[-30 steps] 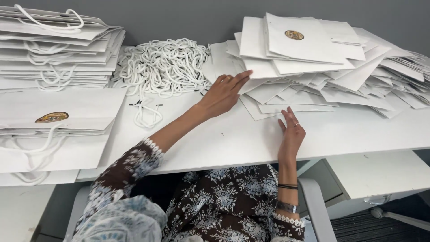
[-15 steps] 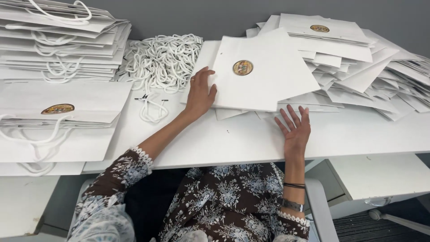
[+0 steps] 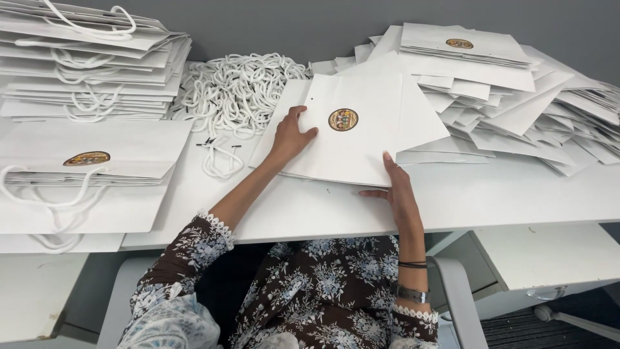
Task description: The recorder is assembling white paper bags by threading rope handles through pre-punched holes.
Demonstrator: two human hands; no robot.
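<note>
1. Head view: a person sits at a white table [image 3: 491, 200] and looks down at both hands.
2. A flat white paper bag [image 3: 352, 129] lies on the table in front of the person. It has a round gold sticker [image 3: 343, 119] in its middle.
3. The left hand [image 3: 290, 136] lies flat on the left side of the bag. Its fingers are a little spread and the thumb points to the sticker.
4. The right hand [image 3: 397, 194] is at the bottom right corner of the bag. The thumb sits on top of the corner and the other fingers go out to the left, just under the edge. It seems to pinch the corner, but I cannot tell for sure.
5. The bag rests partly on other flat bags under it.
6. A heap of white cords [image 3: 239, 90] lies just left of the bag, behind the left hand. One loose cord [image 3: 219, 158] lies on the table near the left arm.
7. A messy pile of flat bags [image 3: 516, 97] fills the right side of the table.
8. A neat stack of bags with handles [image 3: 90, 64] sits far left. More of them [image 3: 90, 174] lie in front of it.
</note>
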